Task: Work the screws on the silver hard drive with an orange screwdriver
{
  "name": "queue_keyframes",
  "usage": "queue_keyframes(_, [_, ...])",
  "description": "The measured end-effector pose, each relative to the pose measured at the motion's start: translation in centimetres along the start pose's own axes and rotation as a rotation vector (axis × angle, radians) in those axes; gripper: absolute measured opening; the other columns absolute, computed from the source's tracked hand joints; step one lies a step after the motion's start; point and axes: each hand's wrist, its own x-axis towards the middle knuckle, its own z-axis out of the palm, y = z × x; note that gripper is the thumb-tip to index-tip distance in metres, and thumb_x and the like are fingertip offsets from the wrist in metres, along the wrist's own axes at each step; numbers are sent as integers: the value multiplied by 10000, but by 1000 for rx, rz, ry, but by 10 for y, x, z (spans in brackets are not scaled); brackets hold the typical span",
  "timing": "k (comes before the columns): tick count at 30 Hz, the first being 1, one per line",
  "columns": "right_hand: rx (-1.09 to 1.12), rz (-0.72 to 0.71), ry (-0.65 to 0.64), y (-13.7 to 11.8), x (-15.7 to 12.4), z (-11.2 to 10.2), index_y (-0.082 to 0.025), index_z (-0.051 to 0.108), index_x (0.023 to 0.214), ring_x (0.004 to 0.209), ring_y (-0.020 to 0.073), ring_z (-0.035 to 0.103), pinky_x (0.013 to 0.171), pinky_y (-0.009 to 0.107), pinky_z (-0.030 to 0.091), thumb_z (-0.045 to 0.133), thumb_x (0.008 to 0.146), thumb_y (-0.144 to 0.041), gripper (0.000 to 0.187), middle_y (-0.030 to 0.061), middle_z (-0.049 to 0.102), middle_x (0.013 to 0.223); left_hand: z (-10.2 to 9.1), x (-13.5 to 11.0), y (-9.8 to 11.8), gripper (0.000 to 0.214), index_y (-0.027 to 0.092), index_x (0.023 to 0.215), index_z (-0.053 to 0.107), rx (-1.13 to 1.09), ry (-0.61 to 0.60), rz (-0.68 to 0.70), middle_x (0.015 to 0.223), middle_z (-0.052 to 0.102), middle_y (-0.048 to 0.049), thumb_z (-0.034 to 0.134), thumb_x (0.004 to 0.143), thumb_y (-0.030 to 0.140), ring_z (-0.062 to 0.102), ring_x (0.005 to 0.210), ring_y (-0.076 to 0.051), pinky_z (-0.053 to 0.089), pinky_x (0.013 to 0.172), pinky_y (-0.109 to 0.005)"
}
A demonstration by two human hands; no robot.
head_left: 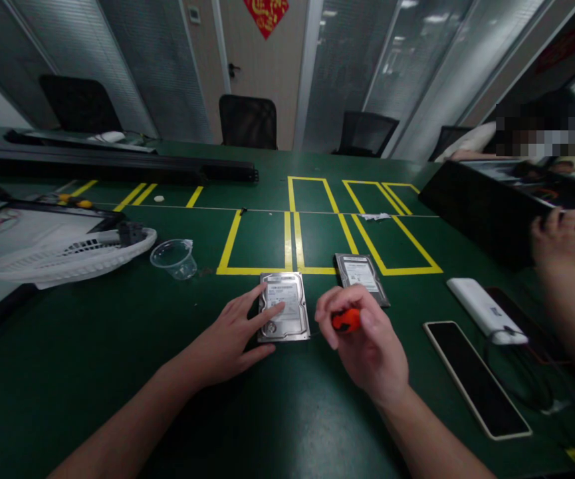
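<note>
A silver hard drive with a white label lies flat on the green table. My left hand rests on its left side, fingers stretched and spread across the label and edge. Closed around the orange and black handle of a screwdriver is my right hand. The screwdriver's thin shaft points left, toward the drive's lower right edge; whether the tip touches a screw there is too small to tell. Just beyond my right hand, a second hard drive lies label up, partly covered by that hand.
A clear plastic cup and a white curved frame are at left. On the right lie a phone, a white power bank with a cable, and a black case, touched by another person's hand. Yellow tape marks rectangles on the table.
</note>
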Motion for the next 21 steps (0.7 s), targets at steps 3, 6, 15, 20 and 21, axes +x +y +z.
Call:
queue_keyframes(3, [-35, -25, -25, -3, 1, 0, -167, 833, 1008, 660, 157, 551, 681, 367, 402, 515, 1139, -389, 409, 85, 702, 988, -1, 0, 0, 906, 479, 1807, 277, 4, -8, -6, 1922, 19, -85, 795, 1067, 418, 233, 1719, -476, 342, 1318, -724])
queue_keyframes(6, [-56, -8, -42, -2, 1, 0, -181, 813, 972, 697, 167, 563, 681, 359, 409, 578, 1128, -369, 339, 74, 691, 982, -1, 0, 0, 906, 482, 1805, 282, 2, 0, -1, 1923, 7, -74, 799, 1064, 413, 236, 1717, -476, 346, 1320, -717])
queue_keyframes(15, [6, 6, 21, 5, -2, -3, -254, 646, 1017, 649, 123, 620, 582, 277, 431, 782, 1054, -262, 141, 20, 722, 1042, 1, 0, -1, 911, 484, 1805, 280, 4, 8, -1, 1923, 20, -65, 802, 1062, 414, 249, 1713, -475, 347, 1324, -707])
queue_keyframes(20, [-15, 0, 17, 0, 0, 0, -229, 759, 1085, 635, 133, 573, 609, 308, 413, 695, 1093, -365, 151, 50, 732, 1018, 0, -1, -1, 903, 466, 1809, 276, 15, 5, 10, 1923, 9, -83, 792, 1069, 411, 236, 1716, -478, 350, 1319, -703])
queue_keyframes(21, [-26, -9, 11, -2, 0, 1, -209, 792, 1066, 644, 144, 572, 638, 329, 426, 641, 1110, -392, 242, 65, 727, 1009, -1, -1, 0, 900, 463, 1808, 280, 14, 6, 11, 1923, 8, -82, 791, 1069, 408, 238, 1714, -481, 353, 1318, -704])
